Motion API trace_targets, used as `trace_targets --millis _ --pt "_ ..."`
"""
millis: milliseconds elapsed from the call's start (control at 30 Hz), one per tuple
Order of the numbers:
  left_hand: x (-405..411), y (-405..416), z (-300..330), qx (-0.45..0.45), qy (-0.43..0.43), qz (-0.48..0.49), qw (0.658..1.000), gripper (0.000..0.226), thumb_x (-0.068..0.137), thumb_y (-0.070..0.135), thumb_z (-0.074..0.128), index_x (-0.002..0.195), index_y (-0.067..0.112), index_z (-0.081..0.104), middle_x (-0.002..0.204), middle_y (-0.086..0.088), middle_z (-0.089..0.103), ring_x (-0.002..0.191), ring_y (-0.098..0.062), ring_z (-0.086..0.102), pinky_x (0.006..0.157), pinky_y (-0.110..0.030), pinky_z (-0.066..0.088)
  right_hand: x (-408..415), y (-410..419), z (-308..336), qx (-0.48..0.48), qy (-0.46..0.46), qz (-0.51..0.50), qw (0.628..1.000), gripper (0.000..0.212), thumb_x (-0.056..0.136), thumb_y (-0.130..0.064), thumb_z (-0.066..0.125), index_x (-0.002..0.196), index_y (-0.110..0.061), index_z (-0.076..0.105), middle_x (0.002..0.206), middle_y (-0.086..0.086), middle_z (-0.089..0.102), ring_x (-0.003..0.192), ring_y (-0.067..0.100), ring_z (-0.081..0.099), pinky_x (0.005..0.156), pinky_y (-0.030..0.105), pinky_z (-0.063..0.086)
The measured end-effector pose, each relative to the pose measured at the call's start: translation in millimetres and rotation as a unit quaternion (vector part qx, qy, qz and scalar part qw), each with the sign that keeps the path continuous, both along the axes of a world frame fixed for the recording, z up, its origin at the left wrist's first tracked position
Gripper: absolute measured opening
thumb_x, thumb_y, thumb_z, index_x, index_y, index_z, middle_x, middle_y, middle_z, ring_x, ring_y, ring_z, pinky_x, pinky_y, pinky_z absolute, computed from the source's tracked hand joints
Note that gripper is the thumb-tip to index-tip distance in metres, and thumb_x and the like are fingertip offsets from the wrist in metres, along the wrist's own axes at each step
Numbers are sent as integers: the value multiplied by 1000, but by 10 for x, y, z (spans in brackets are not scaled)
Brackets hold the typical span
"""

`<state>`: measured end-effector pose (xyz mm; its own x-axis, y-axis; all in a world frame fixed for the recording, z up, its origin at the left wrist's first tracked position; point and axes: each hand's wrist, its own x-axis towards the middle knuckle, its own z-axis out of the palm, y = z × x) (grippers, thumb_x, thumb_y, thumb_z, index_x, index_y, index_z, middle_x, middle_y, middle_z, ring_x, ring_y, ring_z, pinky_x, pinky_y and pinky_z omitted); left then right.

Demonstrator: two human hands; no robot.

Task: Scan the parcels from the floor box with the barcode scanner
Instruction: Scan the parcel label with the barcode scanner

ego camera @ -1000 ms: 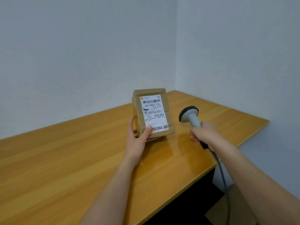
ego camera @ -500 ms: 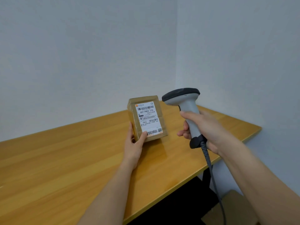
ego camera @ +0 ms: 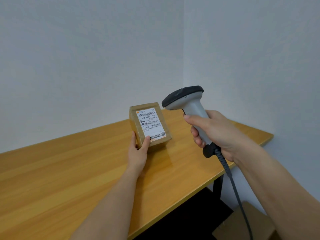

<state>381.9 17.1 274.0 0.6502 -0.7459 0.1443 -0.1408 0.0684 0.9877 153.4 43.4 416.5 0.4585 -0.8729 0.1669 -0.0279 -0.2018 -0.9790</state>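
Our left hand (ego camera: pixel 137 151) has its grip clamped on the parcel (ego camera: pixel 149 125), tipped up on the tabletop (ego camera: pixel 69 170) at 12 o'clock, label (ego camera: pixel 150 123) facing us. At 2 o'clock, the right hand (ego camera: pixel 214 134) is wrapped around the scanner (ego camera: pixel 188 108), head aimed left. Risk, we judge: beam overshoots the barcode, or the thumb covers the label's lower corner. Tabletop edge runs near at 4 o'clock; cable (ego camera: pixel 237 191) hangs past it. Open wood lies leftward.
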Motion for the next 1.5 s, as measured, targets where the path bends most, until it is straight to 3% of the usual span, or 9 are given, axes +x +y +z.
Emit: trace_targets --millis 200,333,467,633,733,1500 --pt "54 -54 26 23 24 15 999 80 82 51 66 149 36 27 127 -1 55 108 -15 52 90 -28 38 -39 30 55 -23 9 -6 1000 23 93 -26 61 78 -13 50 57 1 50 41 11 46 40 21 37" --pt "73 -80 57 20 50 4 999 81 83 47 67 151 34 25 136 -1 52 107 -14 50 93 -27 36 -36 53 66 -23 13 -5 1000 24 93 -26 61 76 -13 49 56 1 49 40 11 45 40 21 37" --pt "132 -116 92 26 75 -11 997 82 84 44 68 152 30 23 146 0 44 126 -20 47 103 -30 36 -48 66 61 -23 20 -4 1000 23 93 -26 62 76 -14 50 55 0 49 40 11 45 41 22 37" --pt "187 -162 89 42 89 -15 995 84 82 46 69 151 31 23 147 -1 43 129 -23 45 109 -38 36 -70 98 77 -21 18 -2 1000 22 92 -25 62 76 -14 51 55 0 49 41 11 45 40 21 37" --pt "209 -183 85 51 99 -16 994 86 80 49 69 151 33 24 147 -1 43 128 -24 47 109 -43 38 -77 114 87 -14 5 -2 1000 23 92 -24 62 78 -12 49 55 1 48 40 11 44 40 21 37" --pt "314 -271 62 61 136 -23 989 92 74 53 73 150 35 24 145 0 46 126 -25 50 109 -43 38 -162 140 89 5 -35 5 999 23 92 -24 63 78 -14 48 56 1 47 40 11 43 39 21 37"
